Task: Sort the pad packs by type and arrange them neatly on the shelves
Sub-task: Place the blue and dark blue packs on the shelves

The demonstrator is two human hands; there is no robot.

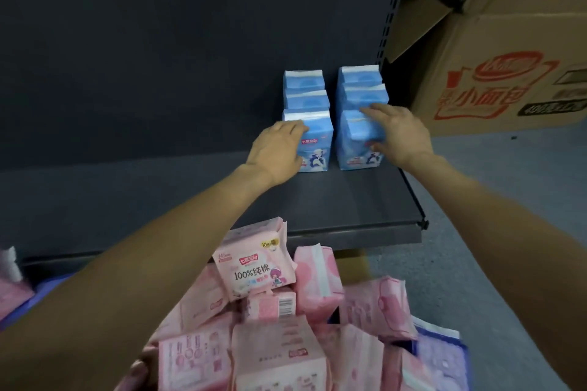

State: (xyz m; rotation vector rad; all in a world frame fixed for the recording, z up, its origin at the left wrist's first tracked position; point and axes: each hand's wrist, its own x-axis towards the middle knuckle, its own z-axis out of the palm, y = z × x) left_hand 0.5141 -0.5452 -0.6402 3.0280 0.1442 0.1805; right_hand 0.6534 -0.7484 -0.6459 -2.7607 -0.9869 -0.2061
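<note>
Pink pad packs (286,311) are lying heaped just below me, while my left hand (278,149) is gripping the front blue pack (313,140) of the left row and my right hand (397,133) is gripping the front blue pack of the right row (357,140) on the dark shelf (222,200), more blue packs lining up behind

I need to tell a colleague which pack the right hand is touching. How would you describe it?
Look at the dark shelf, at its right end beside the cardboard box. Two rows of blue packs stand there. It is the front pack of the right row, nearest the shelf edge, with the right hand on its top and side.
</note>
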